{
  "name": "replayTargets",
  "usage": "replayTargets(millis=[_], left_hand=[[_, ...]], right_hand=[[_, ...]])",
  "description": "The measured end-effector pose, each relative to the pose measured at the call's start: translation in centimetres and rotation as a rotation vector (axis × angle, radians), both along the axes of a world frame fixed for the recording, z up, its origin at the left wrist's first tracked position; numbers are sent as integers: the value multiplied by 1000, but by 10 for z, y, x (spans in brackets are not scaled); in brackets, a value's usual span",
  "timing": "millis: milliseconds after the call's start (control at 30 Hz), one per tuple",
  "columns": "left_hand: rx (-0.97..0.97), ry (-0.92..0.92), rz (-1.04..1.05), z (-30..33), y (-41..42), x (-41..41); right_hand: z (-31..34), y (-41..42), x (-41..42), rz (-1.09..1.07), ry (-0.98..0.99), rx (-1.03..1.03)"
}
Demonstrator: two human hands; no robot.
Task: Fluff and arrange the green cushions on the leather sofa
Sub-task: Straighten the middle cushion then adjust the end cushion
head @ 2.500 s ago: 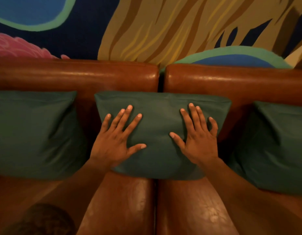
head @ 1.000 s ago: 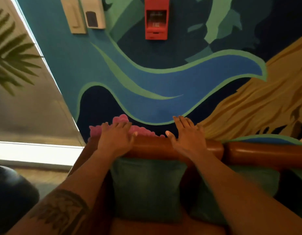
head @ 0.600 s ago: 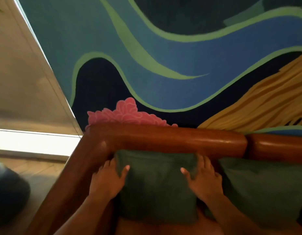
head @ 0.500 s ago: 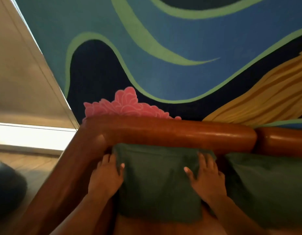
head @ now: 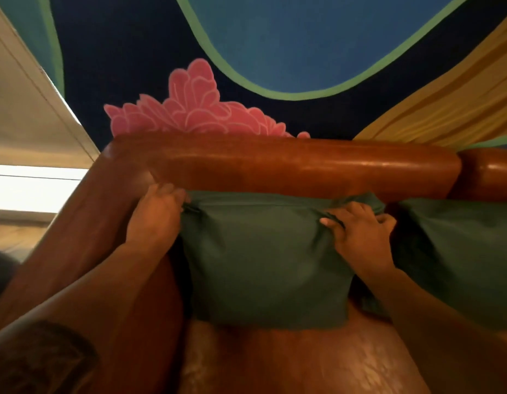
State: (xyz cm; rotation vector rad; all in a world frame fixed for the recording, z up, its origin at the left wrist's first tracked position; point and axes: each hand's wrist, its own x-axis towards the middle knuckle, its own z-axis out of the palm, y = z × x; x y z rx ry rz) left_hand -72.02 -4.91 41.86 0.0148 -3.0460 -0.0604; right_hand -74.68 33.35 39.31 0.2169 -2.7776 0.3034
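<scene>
Both arms reach forward to the end cushion (head: pixel 263 260), which stands upright on the seat against the leather sofa's backrest (head: pixel 275 163). The left hand (head: pixel 154 216) curls its fingers round the cushion's upper left corner; the right hand (head: pixel 360 231) pinches bunched fabric at the upper right corner. A second green cushion (head: pixel 457 257) sits just beside it on the right.

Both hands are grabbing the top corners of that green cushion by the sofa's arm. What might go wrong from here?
Two risks, as guesses:

1. Both the left hand and the right hand pinch only fabric at the top corners of the cushion. A hard tug may strain the seam along the top edge.

2. The neighbouring cushion sits close beside it. Shaking or shifting the held one may knock that neighbour askew against the sofa.
</scene>
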Motion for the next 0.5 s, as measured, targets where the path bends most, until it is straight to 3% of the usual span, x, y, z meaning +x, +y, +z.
replayTargets(millis=[100,233,300,367,433,500], left_hand=[[297,167,72,0,-5,8],[703,291,191,-35,15,37],[938,322,228,-61,31,55],[1060,321,329,-90,43,71],[1211,172,437,-115,50,83],[1379,-46,397,-134,55,90]], right_hand=[[1,9,-2,-10,31,-56],[-19,10,22,-282,111,-577],[-42,14,39,-385,-60,-909],[-65,18,49,-336,-397,-1279],[-87,23,52,-226,-608,-1463],[-99,30,51,-129,-687,-1547]])
